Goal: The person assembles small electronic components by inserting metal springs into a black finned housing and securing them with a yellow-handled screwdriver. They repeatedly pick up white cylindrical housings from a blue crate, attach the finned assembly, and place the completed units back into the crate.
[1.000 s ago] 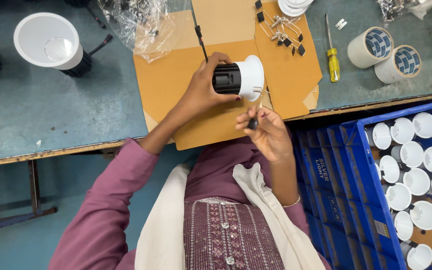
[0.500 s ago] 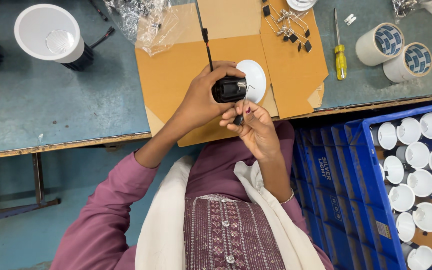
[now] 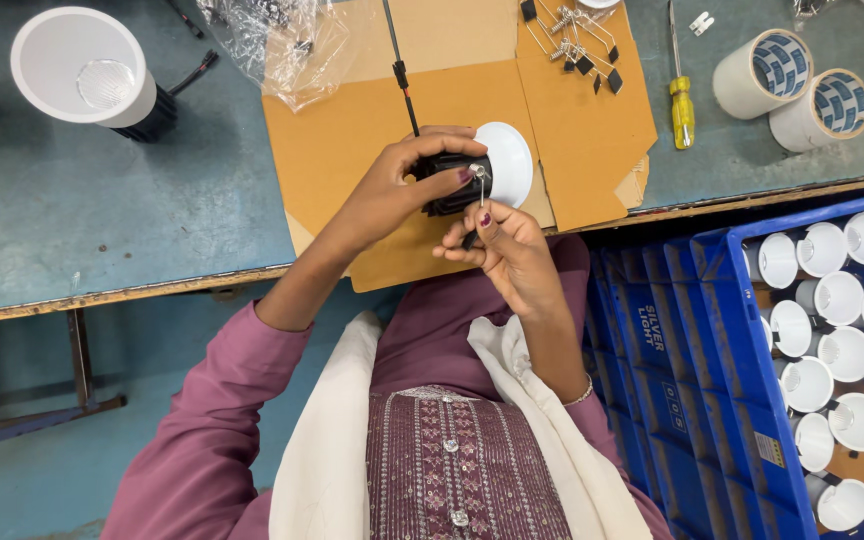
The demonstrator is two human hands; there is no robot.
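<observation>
So we've got the lamp (image 3: 472,175) up off the cardboard sheet (image 3: 352,130), a small downlight with a black finned body and a white round rim facing 3 o'clock, and our left hand (image 3: 392,190) is wrapped around the black body with the fingers curled over the top, properly clenched on it. Our right hand (image 3: 507,245) sits just below at 5 o'clock from the lamp, pinching a little metal spring clip (image 3: 480,185) against the side of the body; thumb and forefinger are closed on it, though the exact seat of the clip is too small for us to make out. Biggest worry from here, we reckon: that clip is springy and held only by fingertips, so if the pinch slackens it could flick off toward the blue crate (image 3: 732,330) at 4 o'clock, full of finished white lamps, or drop into our lap. The black cable (image 3: 402,70) runs off toward 12 o'clock, and if we twist the lamp too far it may drag across the loose clips (image 3: 577,40) lying at 1 o'clock and scatter them. Also the lamp hangs right over the table edge (image 3: 712,200), so a slip of the left hand means it falls past the bench, not onto it. The yellow screwdriver (image 3: 682,105) and the tape rolls (image 3: 792,80) at 2 o'clock are well apart, no trouble there.
</observation>
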